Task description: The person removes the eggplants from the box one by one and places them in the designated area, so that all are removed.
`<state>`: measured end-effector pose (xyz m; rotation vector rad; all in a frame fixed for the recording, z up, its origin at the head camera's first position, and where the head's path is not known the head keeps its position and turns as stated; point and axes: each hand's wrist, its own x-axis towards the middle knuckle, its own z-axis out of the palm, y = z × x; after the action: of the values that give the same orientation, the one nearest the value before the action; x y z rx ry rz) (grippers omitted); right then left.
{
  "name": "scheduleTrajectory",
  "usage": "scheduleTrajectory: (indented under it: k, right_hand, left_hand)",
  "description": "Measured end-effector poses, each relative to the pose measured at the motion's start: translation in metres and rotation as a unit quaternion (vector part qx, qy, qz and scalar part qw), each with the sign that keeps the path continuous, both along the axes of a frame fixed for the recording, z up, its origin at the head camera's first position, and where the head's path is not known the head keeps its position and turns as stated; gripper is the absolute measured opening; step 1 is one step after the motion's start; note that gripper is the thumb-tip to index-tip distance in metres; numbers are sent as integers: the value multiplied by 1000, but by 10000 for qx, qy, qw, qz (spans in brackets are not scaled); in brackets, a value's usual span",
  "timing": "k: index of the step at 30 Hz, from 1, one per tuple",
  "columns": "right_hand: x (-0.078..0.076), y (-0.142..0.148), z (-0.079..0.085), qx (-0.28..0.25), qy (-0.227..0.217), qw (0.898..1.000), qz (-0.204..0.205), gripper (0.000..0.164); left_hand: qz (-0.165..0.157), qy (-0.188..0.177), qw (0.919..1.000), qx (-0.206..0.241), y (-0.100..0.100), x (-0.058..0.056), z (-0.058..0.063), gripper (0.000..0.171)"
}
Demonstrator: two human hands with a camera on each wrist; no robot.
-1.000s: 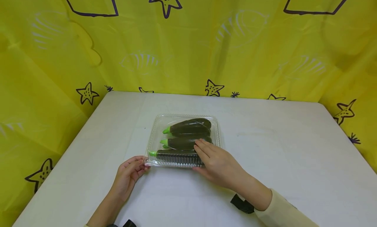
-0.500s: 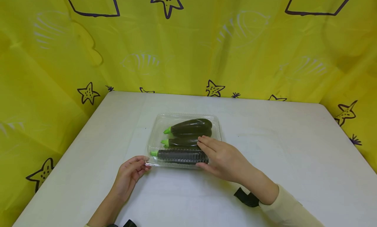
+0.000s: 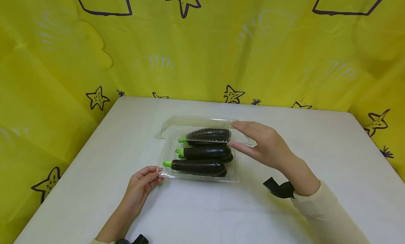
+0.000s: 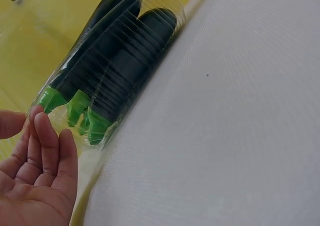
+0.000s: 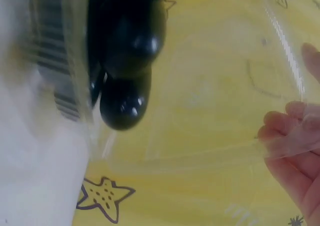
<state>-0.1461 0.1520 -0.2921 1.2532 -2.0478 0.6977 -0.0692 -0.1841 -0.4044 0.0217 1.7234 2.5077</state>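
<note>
A clear plastic clamshell box sits mid-table with its lid lifted and tilted back. Several dark eggplants with green stems lie in it in rows; the rear ones show through the lid. My left hand pinches the box's front left corner between thumb and fingers. In the left wrist view, the fingertips of the left hand meet the clear rim near the green stems. At the lid's right side, my right hand grips the plastic between thumb and fingers; the right wrist view shows the right hand on the lid's edge.
A white-covered table surrounds the box. Behind and to both sides hangs a yellow cloth with stars and fish drawn on it. Black straps are around the wrists.
The right hand has moved up, back and to the right, swinging the lid up off the front eggplants. My left hand has stayed at the same corner.
</note>
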Motion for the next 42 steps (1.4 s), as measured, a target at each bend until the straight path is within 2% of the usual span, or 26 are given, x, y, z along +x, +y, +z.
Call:
scheduleTrajectory:
  k: [9,11,13,15,19,22,25,29,33,37,42]
  right_hand:
    - [-22,6,10,-685,-824,9942,5,53]
    - [-29,7,11,-897,-1048,9904,-19,45]
    - [-36,7,13,-1163,-1453,9825,-23,35]
    - [-43,6,14,-1491,-1939,9696,-40,31]
    - [-58,7,19,-2085,-2827,9363,-78,27]
    - [-71,8,22,-2223,-3130,9230,-251,26]
    - [-85,11,22,-2256,-3353,9141,-333,30]
    - [-105,13,16,-2544,-3768,8904,-229,30]
    - [-121,11,8,-3000,-4217,8556,-121,37]
    - [-132,9,1,-3549,-4624,8125,-117,43]
    - [-140,8,-7,-4034,-4901,7722,-272,41]
  left_hand:
    - [53,-32,10000,49,0,-1,-1,14]
    - [76,-56,9999,46,-1,-1,-1,14]
    - [89,-71,9999,34,-1,-1,0,14]
    - [100,-86,9999,6,-1,-1,0,14]
    - [127,-124,9998,-47,-2,-1,0,13]
    - [161,-156,9997,-72,-2,-1,1,13]
    - [186,-184,9996,-103,-3,-1,1,12]
    - [180,-204,9996,-114,-4,-2,2,11]
    - [241,-221,9994,-118,-4,-2,1,11]
    - [247,-270,9991,-218,-2,-1,1,11]
    - [214,-322,9988,-290,0,-1,1,9]
